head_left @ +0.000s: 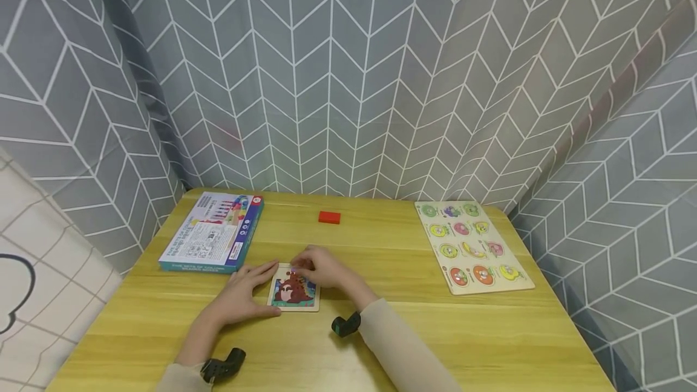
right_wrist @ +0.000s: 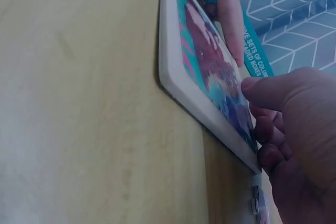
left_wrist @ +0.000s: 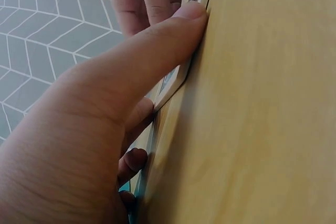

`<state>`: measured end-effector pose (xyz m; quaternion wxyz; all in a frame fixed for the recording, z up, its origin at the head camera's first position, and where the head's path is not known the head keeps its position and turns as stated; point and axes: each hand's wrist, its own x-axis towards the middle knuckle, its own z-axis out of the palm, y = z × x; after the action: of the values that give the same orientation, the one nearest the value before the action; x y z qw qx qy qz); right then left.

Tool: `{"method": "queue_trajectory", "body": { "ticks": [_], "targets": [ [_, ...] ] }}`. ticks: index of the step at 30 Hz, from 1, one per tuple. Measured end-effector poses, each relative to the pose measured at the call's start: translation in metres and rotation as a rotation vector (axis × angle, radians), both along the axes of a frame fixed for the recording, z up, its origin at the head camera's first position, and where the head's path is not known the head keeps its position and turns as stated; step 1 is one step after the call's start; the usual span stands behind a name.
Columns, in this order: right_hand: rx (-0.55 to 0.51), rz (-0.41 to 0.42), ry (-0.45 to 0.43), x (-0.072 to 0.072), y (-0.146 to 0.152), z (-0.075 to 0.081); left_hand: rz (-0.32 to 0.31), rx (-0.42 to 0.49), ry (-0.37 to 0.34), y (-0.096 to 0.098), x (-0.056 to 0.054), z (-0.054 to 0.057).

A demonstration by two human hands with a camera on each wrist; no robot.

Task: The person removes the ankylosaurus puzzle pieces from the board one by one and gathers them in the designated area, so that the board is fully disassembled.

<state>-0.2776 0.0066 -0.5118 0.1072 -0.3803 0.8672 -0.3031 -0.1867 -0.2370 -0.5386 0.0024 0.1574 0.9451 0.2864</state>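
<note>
A small square jigsaw puzzle point(head_left: 294, 289) with a reddish-brown animal picture and a pale wooden rim lies on the table. My left hand point(head_left: 239, 298) holds its left side, thumb at the near edge and fingers by the far left corner. In the left wrist view, that thumb point(left_wrist: 184, 22) presses against the rim. Over the far part of the puzzle, my right hand point(head_left: 321, 268) has curled fingers and seems to pinch a purplish puzzle piece point(head_left: 297, 269), mostly hidden. In the right wrist view, the right thumb point(right_wrist: 262, 90) touches the picture's far edge.
A flat blue-and-white box point(head_left: 218, 228) with a paper sheet on it lies at the back left. Toward the back is a small red block point(head_left: 329, 217). A wooden fruit puzzle board point(head_left: 471, 247) lies on the right. A grey patterned curtain point(head_left: 337, 77) hangs behind the table.
</note>
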Motion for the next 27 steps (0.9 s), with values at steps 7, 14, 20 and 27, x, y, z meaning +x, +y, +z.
{"method": "queue_trajectory", "body": {
  "ticks": [7,14,20,27],
  "targets": [
    [0.040,0.036,0.042,-0.0002,0.0004,-0.0028,0.000,0.001,0.002,0.0013,-0.0005,-0.0015],
    [0.078,0.063,0.047,-0.0021,0.0009,-0.0043,-0.003,-0.006,-0.002,-0.0016,-0.0037,-0.0058],
    [0.095,0.048,0.005,-0.0007,-0.0017,-0.0001,-0.005,0.000,0.000,-0.0015,-0.0034,-0.0047],
    [0.084,0.010,-0.031,0.0027,-0.0032,-0.0017,-0.002,0.009,0.003,0.0007,-0.0011,-0.0033]
  ]
}}
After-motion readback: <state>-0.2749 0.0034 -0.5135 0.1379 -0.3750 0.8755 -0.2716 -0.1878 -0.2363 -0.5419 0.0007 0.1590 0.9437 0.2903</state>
